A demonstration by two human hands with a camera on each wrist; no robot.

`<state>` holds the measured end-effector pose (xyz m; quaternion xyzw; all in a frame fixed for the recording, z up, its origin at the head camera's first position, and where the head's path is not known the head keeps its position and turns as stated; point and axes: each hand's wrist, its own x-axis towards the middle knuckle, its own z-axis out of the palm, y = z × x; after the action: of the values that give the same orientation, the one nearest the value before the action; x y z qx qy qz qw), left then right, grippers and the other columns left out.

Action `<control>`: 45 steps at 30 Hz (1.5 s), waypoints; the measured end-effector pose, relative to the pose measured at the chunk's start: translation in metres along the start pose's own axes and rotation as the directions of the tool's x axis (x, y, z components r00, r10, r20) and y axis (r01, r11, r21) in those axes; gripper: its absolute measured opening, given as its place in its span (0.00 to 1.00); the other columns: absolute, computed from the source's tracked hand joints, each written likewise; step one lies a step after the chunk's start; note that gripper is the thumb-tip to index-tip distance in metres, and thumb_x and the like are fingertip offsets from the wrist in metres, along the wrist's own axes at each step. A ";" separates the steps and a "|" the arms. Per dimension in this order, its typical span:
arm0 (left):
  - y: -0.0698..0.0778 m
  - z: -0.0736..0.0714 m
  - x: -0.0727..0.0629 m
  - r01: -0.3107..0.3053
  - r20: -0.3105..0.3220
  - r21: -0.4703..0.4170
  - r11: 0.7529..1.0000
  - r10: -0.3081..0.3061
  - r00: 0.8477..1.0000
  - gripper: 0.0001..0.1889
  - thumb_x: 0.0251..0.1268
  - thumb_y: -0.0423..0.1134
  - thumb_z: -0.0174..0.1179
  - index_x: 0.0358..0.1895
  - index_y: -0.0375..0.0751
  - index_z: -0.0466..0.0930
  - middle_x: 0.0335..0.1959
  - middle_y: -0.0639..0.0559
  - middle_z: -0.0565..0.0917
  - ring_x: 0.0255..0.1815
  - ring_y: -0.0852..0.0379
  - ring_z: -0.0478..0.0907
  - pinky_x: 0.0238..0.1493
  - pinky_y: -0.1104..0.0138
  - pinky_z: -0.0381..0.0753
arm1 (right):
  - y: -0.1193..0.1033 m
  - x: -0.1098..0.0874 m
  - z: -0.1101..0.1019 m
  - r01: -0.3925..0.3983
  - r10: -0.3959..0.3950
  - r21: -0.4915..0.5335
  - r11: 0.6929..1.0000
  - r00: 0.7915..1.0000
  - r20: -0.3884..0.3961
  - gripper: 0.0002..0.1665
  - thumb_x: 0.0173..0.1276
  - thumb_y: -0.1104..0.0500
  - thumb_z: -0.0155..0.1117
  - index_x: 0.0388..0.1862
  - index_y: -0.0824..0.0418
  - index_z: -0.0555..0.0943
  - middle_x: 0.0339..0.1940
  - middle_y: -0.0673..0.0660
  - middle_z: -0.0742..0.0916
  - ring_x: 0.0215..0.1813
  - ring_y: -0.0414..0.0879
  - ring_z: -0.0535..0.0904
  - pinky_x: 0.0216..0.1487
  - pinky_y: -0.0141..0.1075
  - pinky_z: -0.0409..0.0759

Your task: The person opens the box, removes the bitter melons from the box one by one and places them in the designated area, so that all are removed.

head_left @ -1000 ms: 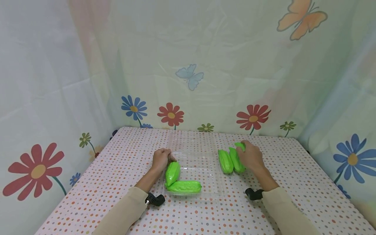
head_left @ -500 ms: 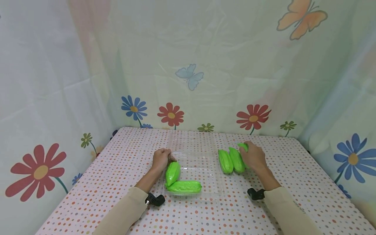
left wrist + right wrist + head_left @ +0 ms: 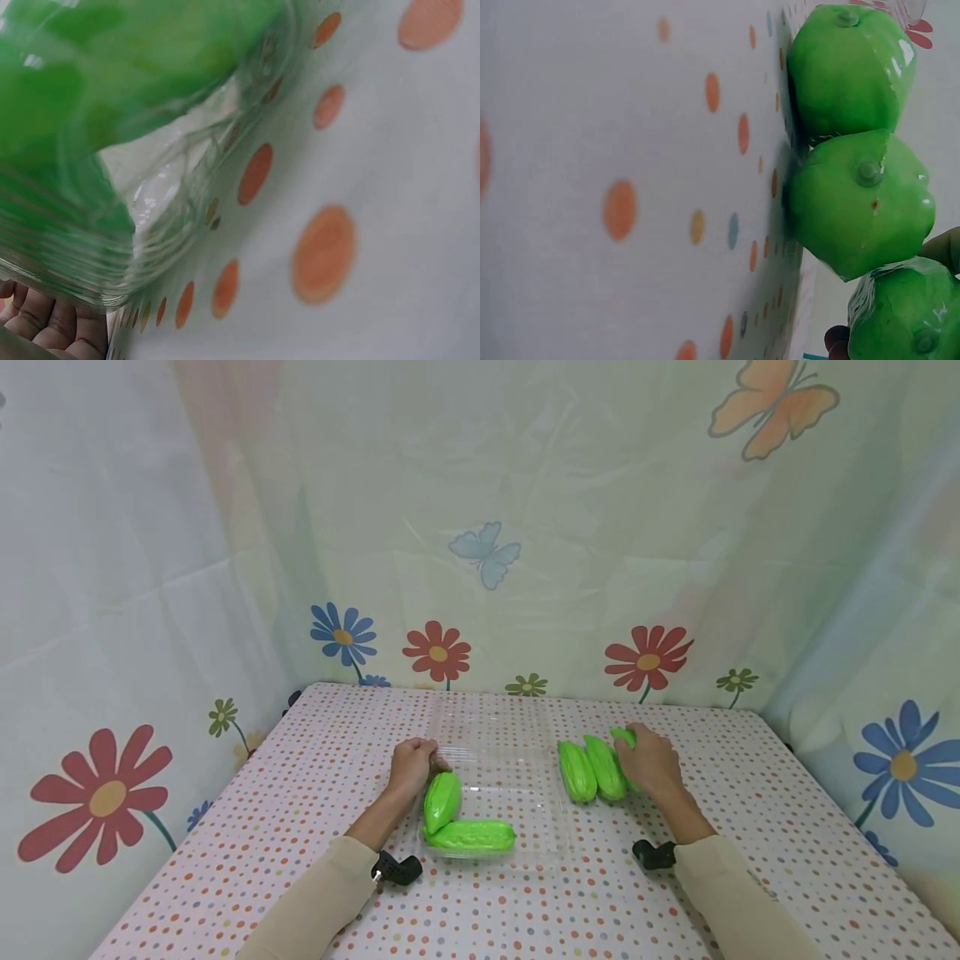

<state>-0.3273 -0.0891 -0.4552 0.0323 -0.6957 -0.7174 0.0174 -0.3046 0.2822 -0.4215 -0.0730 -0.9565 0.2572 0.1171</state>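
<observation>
My left hand (image 3: 409, 767) holds the back left edge of a clear plastic container (image 3: 564, 827), its hinged lid (image 3: 491, 720) lying open behind. In the left wrist view its fingers (image 3: 54, 324) curl at the container's ribbed wall. Inside, one bright green ridged bitter gourd (image 3: 441, 803) lies along the left side and another bitter gourd (image 3: 472, 837) along the front. To the container's right, my right hand (image 3: 651, 763) grips a plastic-wrapped bitter gourd (image 3: 911, 315), mostly hidden in the head view. Left of it, two more gourds (image 3: 577, 772) (image 3: 862, 202) lie side by side on the table.
The table (image 3: 315, 877) has a dotted cover. Flower-printed cloth (image 3: 570, 568) hangs behind it and along both sides. A black wrist camera (image 3: 397, 868) is strapped to the left wrist, another camera (image 3: 654, 855) to the right.
The right hand has shifted a little to the right and toward me with its gourd, showing more of the middle gourd beside it. The left hand and the container have stayed put.
</observation>
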 end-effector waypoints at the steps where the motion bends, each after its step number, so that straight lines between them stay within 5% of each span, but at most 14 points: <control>1: 0.000 0.000 0.000 0.002 0.001 0.000 1.000 -0.002 1.000 0.13 0.79 0.36 0.49 0.33 0.33 0.73 0.25 0.48 0.78 0.26 0.57 0.81 0.35 0.65 0.86 | 0.001 0.000 0.001 0.002 -0.002 -0.006 1.000 1.000 0.002 0.31 0.78 0.54 0.47 0.70 0.74 0.67 0.46 0.73 0.82 0.33 0.54 0.74 0.29 0.39 0.69; 12: 0.000 -0.002 0.000 -0.008 -0.002 0.092 0.996 0.008 1.000 0.16 0.79 0.39 0.49 0.41 0.26 0.78 0.25 0.48 0.81 0.26 0.56 0.82 0.32 0.67 0.82 | 0.006 0.004 0.007 -0.009 0.009 -0.012 1.000 1.000 0.021 0.31 0.79 0.54 0.48 0.71 0.75 0.66 0.60 0.77 0.78 0.46 0.62 0.79 0.41 0.54 0.78; 20: 0.000 -0.002 0.000 -0.009 -0.002 0.106 0.994 0.010 1.000 0.16 0.80 0.40 0.49 0.41 0.27 0.78 0.25 0.48 0.82 0.27 0.55 0.84 0.33 0.67 0.82 | 0.010 0.005 0.011 -0.022 0.021 0.023 0.999 0.998 0.057 0.31 0.80 0.54 0.49 0.72 0.75 0.65 0.63 0.77 0.77 0.53 0.64 0.78 0.48 0.56 0.79; 27: 0.000 -0.002 0.000 -0.007 -0.006 0.142 0.990 0.008 1.000 0.18 0.80 0.41 0.49 0.46 0.25 0.79 0.25 0.48 0.83 0.28 0.55 0.83 0.35 0.66 0.81 | 0.016 0.005 0.015 -0.008 0.006 0.035 0.999 0.998 0.057 0.31 0.80 0.54 0.50 0.70 0.75 0.67 0.60 0.76 0.78 0.50 0.62 0.78 0.44 0.53 0.79; 39: 0.001 -0.002 -0.002 0.007 0.005 0.073 0.997 -0.007 1.000 0.15 0.80 0.39 0.49 0.32 0.36 0.74 0.25 0.47 0.82 0.27 0.54 0.85 0.36 0.65 0.86 | 0.017 0.003 0.014 -0.016 0.008 0.072 0.997 0.995 0.103 0.33 0.82 0.52 0.48 0.73 0.76 0.63 0.68 0.78 0.72 0.67 0.72 0.70 0.64 0.64 0.72; 45: 0.001 -0.002 -0.001 -0.001 0.005 0.087 0.996 0.000 1.000 0.15 0.80 0.39 0.49 0.35 0.32 0.75 0.25 0.48 0.83 0.27 0.54 0.84 0.35 0.66 0.85 | 0.018 0.003 0.015 0.001 -0.009 0.079 0.997 0.995 0.104 0.33 0.82 0.52 0.48 0.73 0.76 0.63 0.68 0.79 0.72 0.68 0.73 0.69 0.64 0.65 0.71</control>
<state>-0.3263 -0.0908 -0.4546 0.0310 -0.7265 -0.6863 0.0143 -0.3097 0.2916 -0.4426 -0.0525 -0.9506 0.2979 0.0703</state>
